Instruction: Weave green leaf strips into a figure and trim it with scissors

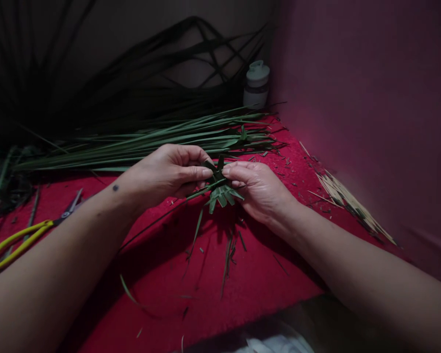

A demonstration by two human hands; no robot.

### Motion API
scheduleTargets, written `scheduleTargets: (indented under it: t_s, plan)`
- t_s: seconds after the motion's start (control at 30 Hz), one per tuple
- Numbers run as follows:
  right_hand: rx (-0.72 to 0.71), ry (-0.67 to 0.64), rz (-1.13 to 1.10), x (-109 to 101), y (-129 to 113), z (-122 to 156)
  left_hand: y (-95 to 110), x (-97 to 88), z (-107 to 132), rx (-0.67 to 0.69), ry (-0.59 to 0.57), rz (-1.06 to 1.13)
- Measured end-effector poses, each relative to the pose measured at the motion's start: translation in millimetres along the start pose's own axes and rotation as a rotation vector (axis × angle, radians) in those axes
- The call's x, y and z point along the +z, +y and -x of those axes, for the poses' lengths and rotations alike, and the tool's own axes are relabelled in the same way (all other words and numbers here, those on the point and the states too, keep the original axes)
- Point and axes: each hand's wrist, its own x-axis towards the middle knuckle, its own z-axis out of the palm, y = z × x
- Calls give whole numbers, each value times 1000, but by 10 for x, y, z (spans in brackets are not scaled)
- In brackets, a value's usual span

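My left hand (pixel 171 170) and my right hand (pixel 257 189) meet over the red cloth (pixel 161 274), both pinching a small folded piece of green leaf strips (pixel 220 191). Short cut ends of the piece fan out downward, and a long thin strip trails from it toward the lower left. The fingers of both hands are closed on the folded leaf work. Cut green scraps lie on the cloth just below the hands.
A heap of long green leaves (pixel 143 139) lies behind the hands. Yellow-handled scissors (pixel 25 235) rest at the left. A white lidded jar (pixel 256 83) stands in the back corner. A bundle of thin pale sticks (pixel 349 201) lies against the red wall at the right.
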Motion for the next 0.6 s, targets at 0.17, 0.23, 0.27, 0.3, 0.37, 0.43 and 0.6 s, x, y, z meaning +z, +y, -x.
scheduleTargets:
  t_s: [0.17, 0.23, 0.27, 0.3, 0.37, 0.43, 0.6]
  plan:
    - [-16, 43, 56, 5, -14, 31, 9, 33, 12, 46, -28, -59]
    - [-24, 32, 105, 2, 0, 41, 16, 45, 22, 69, -46, -73]
    - [-25, 30, 123, -1, 8, 42, 25, 45, 30, 80, -55, -74]
    - [-29, 34, 139, -5, 15, 40, 39, 35, 42, 87, -64, -74]
    - [-53, 58, 151, -13, 19, 26, 80, -15, 72, 77, -70, -95]
    - [-96, 95, 155, -23, 9, 6, 127, -102, 105, 16, -74, -161]
    - [-133, 121, 150, -44, -33, -23, 151, -265, 123, -95, -40, -287]
